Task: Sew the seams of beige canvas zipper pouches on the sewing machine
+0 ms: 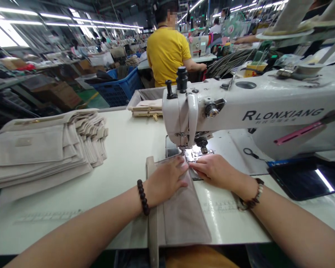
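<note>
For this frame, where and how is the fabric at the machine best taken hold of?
The fabric is probably best pinched by its near right corner, coming from the table's front edge: it lies flat with that corner close to the edge, while its far end sits at the machine.

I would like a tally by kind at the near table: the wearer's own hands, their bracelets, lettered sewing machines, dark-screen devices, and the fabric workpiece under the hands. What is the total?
Hands: 2 (left hand, right hand)
Bracelets: 2 (left wrist bracelet, right wrist bracelet)
Sewing machine: 1
Dark-screen device: 1
Fabric workpiece: 1
Total: 7
</note>
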Available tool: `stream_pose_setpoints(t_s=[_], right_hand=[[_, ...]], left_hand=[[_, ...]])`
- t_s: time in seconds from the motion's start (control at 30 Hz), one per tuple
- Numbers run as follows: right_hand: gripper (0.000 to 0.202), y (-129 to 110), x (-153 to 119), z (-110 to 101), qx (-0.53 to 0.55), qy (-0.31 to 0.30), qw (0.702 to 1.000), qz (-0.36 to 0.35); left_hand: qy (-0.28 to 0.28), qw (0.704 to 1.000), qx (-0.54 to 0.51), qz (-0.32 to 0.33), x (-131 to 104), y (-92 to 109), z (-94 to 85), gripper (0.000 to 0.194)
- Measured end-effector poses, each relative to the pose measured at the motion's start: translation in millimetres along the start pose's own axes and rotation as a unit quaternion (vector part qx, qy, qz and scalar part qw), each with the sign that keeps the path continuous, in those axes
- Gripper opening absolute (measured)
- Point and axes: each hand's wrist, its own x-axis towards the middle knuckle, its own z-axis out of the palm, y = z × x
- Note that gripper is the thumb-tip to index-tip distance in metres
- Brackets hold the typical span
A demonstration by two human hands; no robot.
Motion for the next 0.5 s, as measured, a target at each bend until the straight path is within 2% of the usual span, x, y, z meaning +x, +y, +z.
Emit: stream_pose_setpoints(t_s=[0.3, 0.4, 0.5], right_hand=[[0.018, -4.1, -0.5, 0.2, -0.013, -0.019, 1.0, -0.003], [0.018, -4.7, 0.6, 0.5, -0.007, -0.042, 0.999, 0.012], [0.018, -9.0, 0.8, -7.0, 0.0, -0.061, 0.998, 0.028]], left_hand=[[0.039, 0.998, 0.046, 0.034, -4.4, -9.8, 8.2, 0.038], [0.025, 0.997, 0.062, 0.045, -4.5, -10.5, 4.7, 0.039], [-0.011, 0.998, 0.054, 0.03, -13.9, 5.5, -6.5, 0.048]])
